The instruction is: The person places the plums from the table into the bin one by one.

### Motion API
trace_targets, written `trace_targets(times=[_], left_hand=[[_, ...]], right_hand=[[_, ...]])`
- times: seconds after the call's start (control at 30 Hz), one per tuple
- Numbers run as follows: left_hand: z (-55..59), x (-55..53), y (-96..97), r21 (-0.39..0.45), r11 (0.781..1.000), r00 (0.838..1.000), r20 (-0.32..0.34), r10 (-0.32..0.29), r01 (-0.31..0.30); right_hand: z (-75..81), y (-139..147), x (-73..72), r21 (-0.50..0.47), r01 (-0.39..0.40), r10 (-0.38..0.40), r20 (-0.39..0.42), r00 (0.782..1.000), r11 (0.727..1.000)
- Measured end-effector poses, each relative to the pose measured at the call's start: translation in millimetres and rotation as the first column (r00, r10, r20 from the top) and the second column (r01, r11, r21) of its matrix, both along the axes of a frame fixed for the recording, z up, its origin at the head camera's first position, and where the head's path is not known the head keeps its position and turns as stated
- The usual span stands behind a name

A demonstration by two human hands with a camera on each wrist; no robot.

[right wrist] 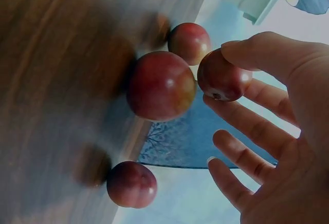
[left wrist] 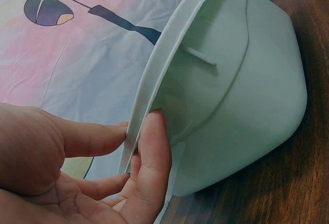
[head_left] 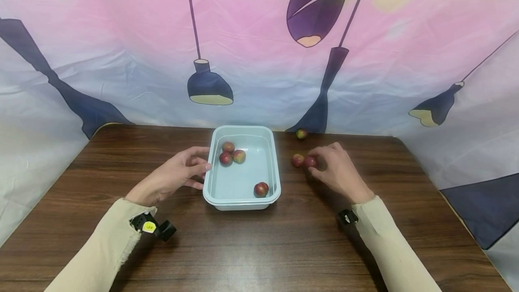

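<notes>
My left hand (head_left: 178,172) pinches the left rim of a pale blue plastic tub (left wrist: 247,95), thumb on one side of the edge and fingers on the other. Inside the tub, three plums (head_left: 225,158) cluster at the far left, and one plum (head_left: 261,189) lies near the front right corner. To the right of the tub, my right hand (head_left: 338,170) holds a dark red plum (right wrist: 223,77) between thumb and fingertips. Close by that fruit is a loose red plum (head_left: 298,160). The right wrist view also has a plum (right wrist: 132,184) that the hand hides in the head view.
A greenish-red plum (head_left: 301,134) lies at the back edge of the dark wooden table (head_left: 251,247). Behind the table hangs a printed cloth (head_left: 142,57) with lamp shapes. Each wrist wears a small black camera (head_left: 348,216).
</notes>
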State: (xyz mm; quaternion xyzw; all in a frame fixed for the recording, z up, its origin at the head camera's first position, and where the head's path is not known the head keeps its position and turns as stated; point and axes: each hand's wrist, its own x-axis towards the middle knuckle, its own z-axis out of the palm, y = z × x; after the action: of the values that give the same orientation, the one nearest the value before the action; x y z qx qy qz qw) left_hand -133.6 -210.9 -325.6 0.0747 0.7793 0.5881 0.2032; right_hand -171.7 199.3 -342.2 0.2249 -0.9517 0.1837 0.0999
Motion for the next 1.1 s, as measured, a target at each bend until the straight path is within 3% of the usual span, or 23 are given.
trace_targets(times=[1.1], left_hand=[[0.4,0.6,0.4,0.008,1.0,1.0,-0.014,-0.007,0.007]], right_hand=[[23.8,-16.9,19.6,-0.047,-0.07,0.067,-0.074,0.995,0.996]])
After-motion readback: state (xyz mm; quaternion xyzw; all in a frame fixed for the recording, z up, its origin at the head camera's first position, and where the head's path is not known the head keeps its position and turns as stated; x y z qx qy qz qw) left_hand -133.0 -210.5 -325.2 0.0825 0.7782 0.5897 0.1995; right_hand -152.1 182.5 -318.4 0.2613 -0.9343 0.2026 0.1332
